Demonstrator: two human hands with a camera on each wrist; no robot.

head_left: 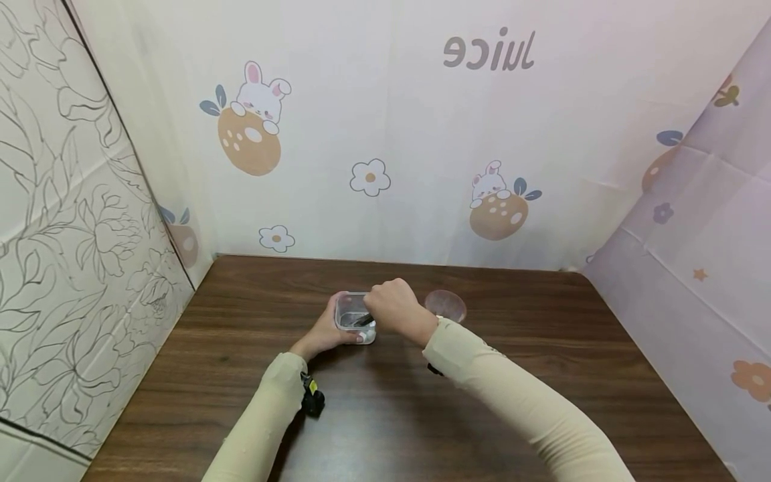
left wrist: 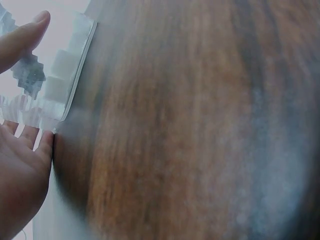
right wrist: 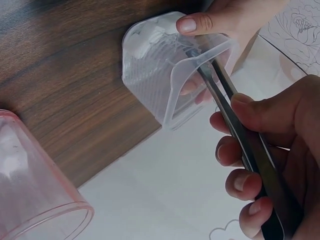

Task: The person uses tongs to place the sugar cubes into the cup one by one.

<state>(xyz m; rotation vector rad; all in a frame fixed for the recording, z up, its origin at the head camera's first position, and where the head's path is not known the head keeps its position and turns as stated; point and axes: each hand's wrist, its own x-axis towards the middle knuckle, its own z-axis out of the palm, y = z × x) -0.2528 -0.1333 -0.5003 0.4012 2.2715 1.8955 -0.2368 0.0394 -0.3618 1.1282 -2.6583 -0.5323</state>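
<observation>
A clear plastic container (head_left: 351,309) is held by my left hand (head_left: 325,329), its thumb over one side and the other fingers round the opposite side. White block-like pieces (left wrist: 59,89) show through its wall in the left wrist view. From the right, my right hand (head_left: 394,306) grips a pair of dark metal tongs (right wrist: 245,142), thumb on one arm and fingers curled round the other. The tips of the tongs reach through the container's mouth, near the white pieces. In the right wrist view the container looks tilted.
A clear pinkish plastic cup (head_left: 446,306) stands on the brown wooden table (head_left: 512,301), just beyond my right wrist. Printed cloth (head_left: 385,221) hangs behind the table's back edge, and a flower-patterned panel (head_left: 78,281) lines the left side.
</observation>
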